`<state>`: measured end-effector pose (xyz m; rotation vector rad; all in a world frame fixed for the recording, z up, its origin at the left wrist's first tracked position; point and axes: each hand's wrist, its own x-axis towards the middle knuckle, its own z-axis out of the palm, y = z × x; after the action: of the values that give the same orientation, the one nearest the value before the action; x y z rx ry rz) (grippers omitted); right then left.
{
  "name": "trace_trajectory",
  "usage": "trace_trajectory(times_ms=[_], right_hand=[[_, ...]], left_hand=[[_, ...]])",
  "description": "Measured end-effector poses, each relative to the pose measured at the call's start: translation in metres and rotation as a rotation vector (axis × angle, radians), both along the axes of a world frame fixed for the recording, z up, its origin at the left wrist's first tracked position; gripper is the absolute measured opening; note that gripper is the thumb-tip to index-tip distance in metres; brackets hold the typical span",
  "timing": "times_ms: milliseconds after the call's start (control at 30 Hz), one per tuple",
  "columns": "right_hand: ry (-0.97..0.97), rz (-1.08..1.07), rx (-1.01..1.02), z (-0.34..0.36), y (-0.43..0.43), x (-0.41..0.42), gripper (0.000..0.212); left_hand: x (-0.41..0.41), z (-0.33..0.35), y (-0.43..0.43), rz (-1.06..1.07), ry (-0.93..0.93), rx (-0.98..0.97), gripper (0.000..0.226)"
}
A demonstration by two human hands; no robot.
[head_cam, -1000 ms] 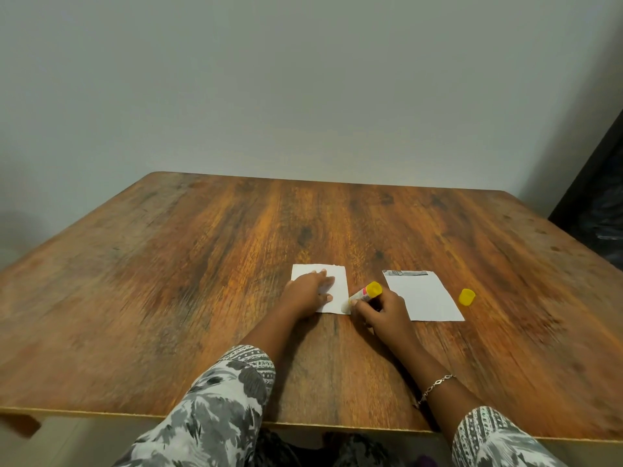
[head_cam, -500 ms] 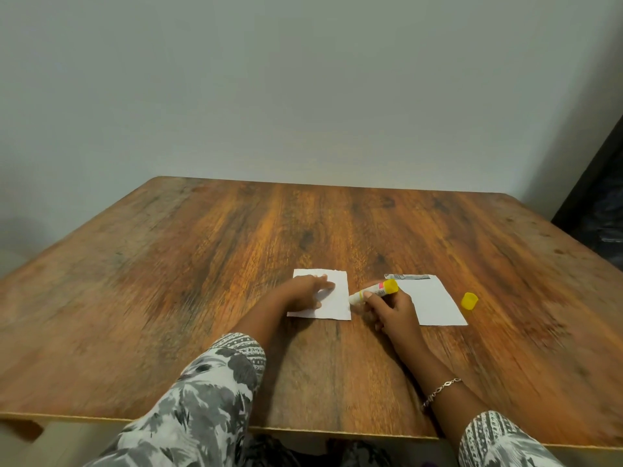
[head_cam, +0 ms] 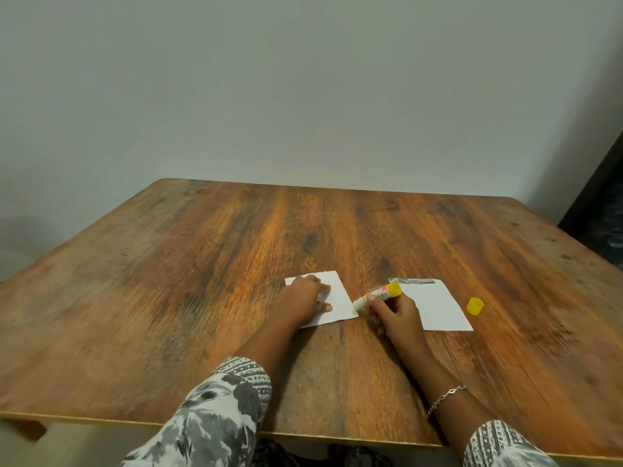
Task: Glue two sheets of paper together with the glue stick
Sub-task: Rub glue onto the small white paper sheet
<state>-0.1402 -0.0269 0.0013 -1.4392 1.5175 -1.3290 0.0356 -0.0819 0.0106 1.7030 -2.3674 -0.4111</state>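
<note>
A: Left hand (head_cam: 305,299) flat, fingers spread, pinning the left sheet of paper (head_cam: 332,298) to the wooden table (head_cam: 202,281). Right hand (head_cam: 396,311) closed around the uncapped glue stick (head_cam: 377,295).

B: Stick orientation?

A: Nearly level. Long axis runs left-right: white glue end toward the left sheet, yellow base toward the right. Tip sits at that sheet's right edge, near its lower corner. Contact or just short — cannot tell.

B: So the work lies to the left of the right hand.

A: Yes. Judging by the pose, glue goes on the pinned sheet, stroked leftward across it. Left hand's fingers cover much of that sheet, so the free strip is along its right side; the fingers stand in the stroke's path.

B: Second sheet?

A: Right sheet of paper (head_cam: 438,308) lies flat just behind and right of the right hand, partly hidden by it, apart from the first. Dark printed strip along its far edge.

B: Anything else?

A: Yellow cap (head_cam: 475,305) just beyond that sheet's right edge, clear of the work. Bracelet (head_cam: 446,397) on the right wrist. Patterned sleeves (head_cam: 219,409).
</note>
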Motion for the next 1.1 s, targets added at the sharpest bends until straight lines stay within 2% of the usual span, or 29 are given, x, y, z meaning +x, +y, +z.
trace_trajectory(times_ms=[233,433,667,833,1100], right_hand=[[-0.001,-0.006,0.001,-0.001,-0.001,0.001,0.011],[0.008,-0.020,-0.012,-0.005,-0.004,-0.001,0.013],[-0.010,-0.014,-0.025,-0.004,-0.009,0.003,0.011],[0.045,-0.011,-0.049,-0.005,-0.021,0.003,0.010],[0.115,-0.031,-0.039,-0.010,-0.037,0.004,0.018]], left_hand=[[-0.010,0.000,0.013,0.184,0.009,-0.113,0.047],[-0.019,-0.001,0.021,0.251,-0.108,-0.213,0.050],[-0.034,0.012,0.024,0.333,-0.148,-0.171,0.047],[-0.037,0.009,0.025,0.326,-0.204,-0.165,0.030],[-0.029,0.013,0.025,0.282,-0.226,-0.102,0.039]])
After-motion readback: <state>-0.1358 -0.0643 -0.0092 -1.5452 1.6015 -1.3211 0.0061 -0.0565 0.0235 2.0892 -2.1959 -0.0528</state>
